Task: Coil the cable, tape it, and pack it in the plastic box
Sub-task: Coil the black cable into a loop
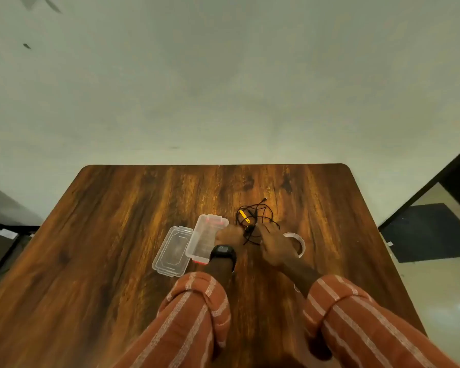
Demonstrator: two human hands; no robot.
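A thin black cable (258, 216) with a yellow tag lies in a loose tangle on the wooden table (117, 235). My left hand (230, 235), with a black watch on the wrist, is closed at the cable's near end. My right hand (275, 243) reaches into the tangle with fingers on the cable. A clear plastic box (206, 236) with red clips stands open just left of my left hand. Its clear lid (171, 251) lies flat beside it on the left. A roll of clear tape (299, 241) sits partly hidden behind my right hand.
The table's far edge meets a pale wall. A dark mat (430, 232) lies on the floor to the right of the table. Striped orange sleeves cover both forearms at the bottom of the view.
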